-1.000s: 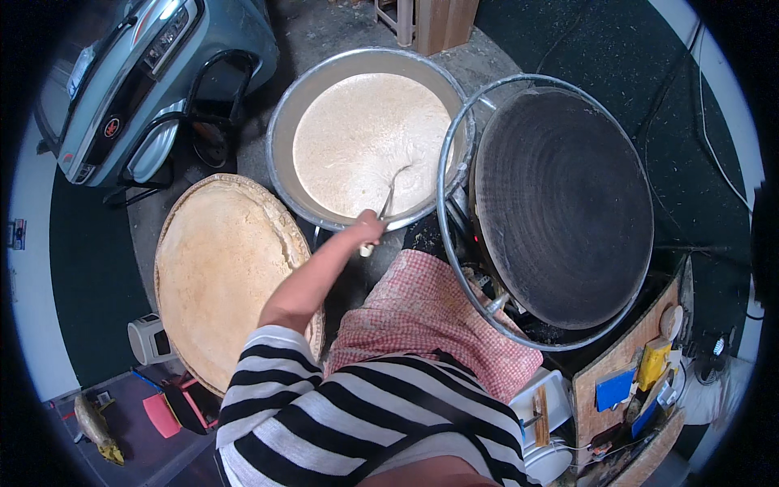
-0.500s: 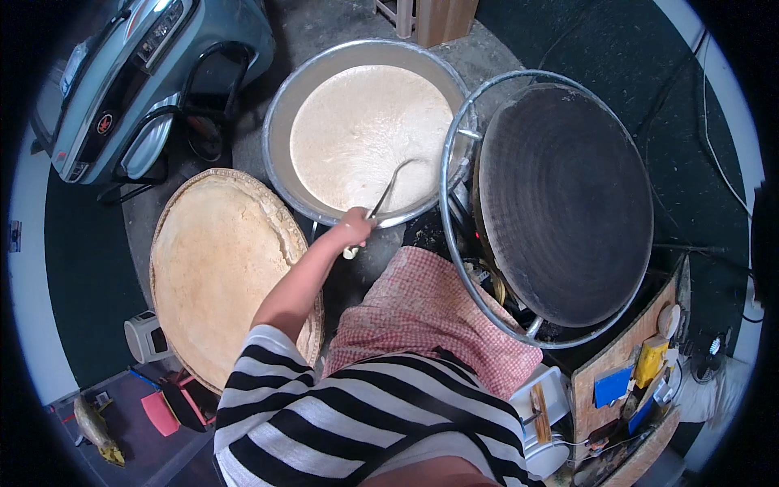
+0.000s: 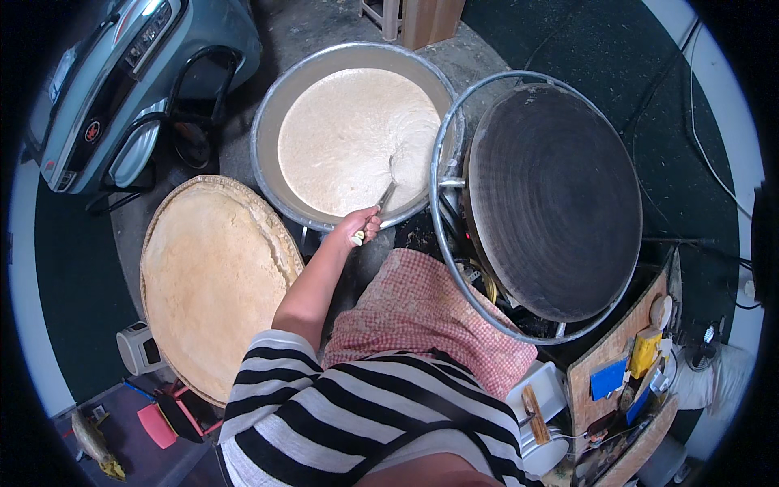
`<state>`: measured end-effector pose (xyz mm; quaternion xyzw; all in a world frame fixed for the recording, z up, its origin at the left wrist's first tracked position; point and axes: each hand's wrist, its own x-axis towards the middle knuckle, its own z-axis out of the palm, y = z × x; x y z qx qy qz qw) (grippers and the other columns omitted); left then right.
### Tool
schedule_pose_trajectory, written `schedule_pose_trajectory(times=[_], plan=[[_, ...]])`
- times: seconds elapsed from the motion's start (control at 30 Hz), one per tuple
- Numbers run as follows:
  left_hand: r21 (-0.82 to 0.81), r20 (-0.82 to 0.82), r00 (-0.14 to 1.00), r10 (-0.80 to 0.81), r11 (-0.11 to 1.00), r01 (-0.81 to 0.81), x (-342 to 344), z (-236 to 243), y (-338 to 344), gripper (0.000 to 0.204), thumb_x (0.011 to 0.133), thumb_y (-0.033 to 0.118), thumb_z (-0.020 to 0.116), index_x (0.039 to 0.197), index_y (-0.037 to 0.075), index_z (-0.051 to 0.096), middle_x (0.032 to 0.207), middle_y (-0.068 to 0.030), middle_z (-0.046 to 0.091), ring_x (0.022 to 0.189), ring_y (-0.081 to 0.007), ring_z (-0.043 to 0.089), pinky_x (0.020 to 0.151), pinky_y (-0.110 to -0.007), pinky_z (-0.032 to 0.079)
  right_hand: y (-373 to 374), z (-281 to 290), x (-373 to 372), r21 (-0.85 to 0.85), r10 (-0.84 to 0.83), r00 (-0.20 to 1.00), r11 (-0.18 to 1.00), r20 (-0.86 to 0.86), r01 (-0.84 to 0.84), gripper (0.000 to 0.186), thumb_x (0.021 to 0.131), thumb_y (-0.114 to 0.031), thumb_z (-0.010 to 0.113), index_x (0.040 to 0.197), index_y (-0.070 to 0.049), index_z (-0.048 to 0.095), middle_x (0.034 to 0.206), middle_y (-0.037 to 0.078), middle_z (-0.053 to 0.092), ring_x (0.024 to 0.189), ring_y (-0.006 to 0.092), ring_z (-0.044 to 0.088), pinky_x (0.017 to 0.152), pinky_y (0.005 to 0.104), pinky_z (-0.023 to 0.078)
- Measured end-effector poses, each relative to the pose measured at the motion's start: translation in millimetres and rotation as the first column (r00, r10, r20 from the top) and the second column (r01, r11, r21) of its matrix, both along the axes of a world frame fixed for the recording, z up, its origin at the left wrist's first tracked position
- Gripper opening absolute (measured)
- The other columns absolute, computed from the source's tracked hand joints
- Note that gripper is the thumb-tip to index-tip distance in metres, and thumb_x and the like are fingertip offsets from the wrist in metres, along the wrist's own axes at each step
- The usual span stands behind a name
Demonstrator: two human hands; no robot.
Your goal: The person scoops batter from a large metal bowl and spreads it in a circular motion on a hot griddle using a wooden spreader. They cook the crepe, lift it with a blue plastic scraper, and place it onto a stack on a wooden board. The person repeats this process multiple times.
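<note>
My left hand (image 3: pixel 361 226) is closed round the handle of a metal ladle (image 3: pixel 389 193) at the near rim of a big round metal basin (image 3: pixel 268 174). The ladle's lower end is sunk in the thick, pale beige batter (image 3: pixel 341 134), so its bowl is hidden. Ripples spread through the batter around and to the right of it. A pale end of the handle pokes out below my fist. My right hand does not show. Left of my forearm lies a wide stack of thin, pale flatbreads (image 3: pixel 215 284) with a cracked edge, on a round woven tray (image 3: pixel 144 280).
Close on the right stands a round black griddle (image 3: pixel 556 203) inside a raised metal ring (image 3: pixel 436 211). A blue-grey vehicle (image 3: pixel 154 89) is at upper left. Lower right holds a wooden board (image 3: pixel 596 373) with small items and a white tub (image 3: pixel 544 390).
My left hand has shifted slightly right along the basin's rim, and the ladle stands at a different angle. The ripples have spread toward the right side of the batter.
</note>
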<state>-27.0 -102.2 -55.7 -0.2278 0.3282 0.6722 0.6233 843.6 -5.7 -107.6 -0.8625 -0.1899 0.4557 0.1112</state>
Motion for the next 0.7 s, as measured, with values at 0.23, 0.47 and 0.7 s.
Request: schedule_pose_trajectory(times=[0.23,0.47,0.7], plan=[[0.271,0.263,0.965,0.022,0.958,-0.095,6,8,-35,0.034,0.092,0.024,0.043,0.12,0.005,0.042,0.064,0.0025,0.042,0.044,-0.0064,0.036,0.037,-0.02,0.031,-4,9,15,0.044,-0.099,0.991,0.994,-0.092,0.104,0.036,0.086,-0.039,0.05,0.061,-0.014,0.046,0.049,-0.001,0.04,0.038,0.0141,0.034,0.037,0.0279,0.026],[0.21,0.134,0.991,-0.007,0.977,-0.022,6,41,-56,0.03,0.092,0.023,0.044,0.114,0.002,0.044,0.064,0.0014,0.042,0.044,-0.0071,0.036,0.037,-0.02,0.031,-22,81,-80,0.196,-0.23,0.967,0.959,0.107,0.206,0.037,0.082,-0.046,0.053,0.084,-0.01,0.058,0.054,-0.001,0.037,0.04,0.0119,0.032,0.038,0.0275,0.027],[0.224,0.007,1.0,0.005,0.975,-0.006,-3,84,-67,0.034,0.092,0.023,0.044,0.119,0.001,0.042,0.066,0.0007,0.045,0.043,-0.0067,0.04,0.037,-0.021,0.034,-22,137,-160,0.37,-0.372,0.907,0.885,0.196,0.283,0.05,0.081,-0.054,0.052,0.096,-0.007,0.059,0.051,-0.003,0.032,0.039,0.0111,0.029,0.038,0.029,0.025]])
